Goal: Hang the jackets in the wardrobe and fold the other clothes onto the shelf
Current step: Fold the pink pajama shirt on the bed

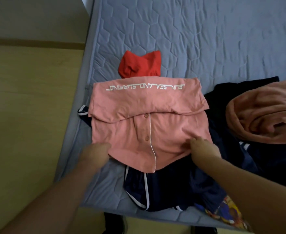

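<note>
Both of our hands are at the near edge of the pink shirt [149, 125]. Our left hand [95, 154] is at the shirt's lower left corner, with its fingers tucked under the cloth, so we cannot tell whether they grip it. Our right hand [203, 147] rests on the lower right part, fingers curled down into the fabric and bunching it a little, a pinch as far as we can see.

We see the shirt lying on the blue quilted mattress [189, 39], near its left edge. Its far part is folded toward us, showing a line of white lettering upside down. Two buttons and a thin white stripe run down the middle.

Under the shirt lies a dark navy garment with white trim [155, 191], sticking out at the near side and at the left. Just beyond the shirt sits a red garment [140, 65], partly tucked under its far edge. To the right is a brown fleecy garment [265, 114], piled on dark clothing. A brightly patterned cloth [226, 211] lies at the near right. Left of the mattress is a yellowish floor [29, 115].
</note>
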Demonstrator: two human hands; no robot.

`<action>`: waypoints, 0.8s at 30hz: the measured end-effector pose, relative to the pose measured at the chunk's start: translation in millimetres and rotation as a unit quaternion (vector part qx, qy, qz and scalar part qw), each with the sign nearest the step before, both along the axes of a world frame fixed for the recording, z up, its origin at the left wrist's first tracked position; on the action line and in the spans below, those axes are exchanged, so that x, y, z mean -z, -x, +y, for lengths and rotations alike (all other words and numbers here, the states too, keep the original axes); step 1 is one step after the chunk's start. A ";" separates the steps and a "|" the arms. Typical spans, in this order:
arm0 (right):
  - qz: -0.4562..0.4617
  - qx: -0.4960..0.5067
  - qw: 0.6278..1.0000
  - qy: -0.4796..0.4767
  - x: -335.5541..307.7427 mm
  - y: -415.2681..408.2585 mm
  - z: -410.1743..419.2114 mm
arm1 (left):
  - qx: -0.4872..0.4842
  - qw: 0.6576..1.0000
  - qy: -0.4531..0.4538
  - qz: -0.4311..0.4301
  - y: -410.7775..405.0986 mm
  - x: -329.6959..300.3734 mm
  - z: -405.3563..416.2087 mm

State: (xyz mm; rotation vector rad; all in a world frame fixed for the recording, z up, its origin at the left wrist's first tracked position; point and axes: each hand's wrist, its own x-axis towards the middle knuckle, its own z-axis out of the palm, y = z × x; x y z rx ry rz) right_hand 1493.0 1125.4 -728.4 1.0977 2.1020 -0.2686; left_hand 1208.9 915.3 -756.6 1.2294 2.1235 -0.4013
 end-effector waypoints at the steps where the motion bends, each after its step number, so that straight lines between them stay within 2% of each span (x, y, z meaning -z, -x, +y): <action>1: -0.018 0.050 0.998 0.022 -6.7 1.7 15.5 | -0.003 1.000 -0.013 0.025 12.3 -8.8 9.0; 3: -0.029 0.100 0.994 0.031 -20.0 4.9 50.5 | 0.025 0.992 -0.052 0.113 38.4 -27.6 32.8; 5: 0.001 0.118 0.993 -0.010 -35.5 13.6 89.0 | 0.034 0.978 -0.088 0.184 65.1 -44.1 60.3; 7: 0.034 0.118 0.990 -0.072 -48.5 29.8 125.9 | 0.020 0.970 -0.120 0.211 92.3 -53.4 89.1; 10: 0.033 0.091 0.986 -0.136 -52.9 63.7 170.9 | 0.006 0.962 -0.132 0.238 125.5 -52.9 134.7; 14: 0.031 0.106 0.981 -0.159 -20.6 102.8 201.5 | -0.005 0.976 -0.085 0.202 143.9 -24.4 178.5; 16: 0.042 0.145 0.978 -0.146 4.0 114.0 206.8 | -0.039 0.980 -0.043 0.191 147.5 -2.3 186.4; 18: 0.081 0.196 0.968 -0.134 27.0 118.8 210.9 | -0.110 0.977 -0.002 0.184 151.2 19.4 187.5; 20: 0.176 0.220 0.950 -0.137 49.6 119.7 215.7 | -0.175 0.967 0.006 0.185 155.6 34.5 186.9; 22: 0.293 0.231 0.917 -0.141 65.6 119.4 214.9 | -0.211 0.961 -0.059 0.171 159.1 45.0 186.4; 24: 0.354 0.288 0.877 -0.152 76.3 114.8 210.9 | -0.254 0.944 -0.178 0.108 158.6 52.2 184.6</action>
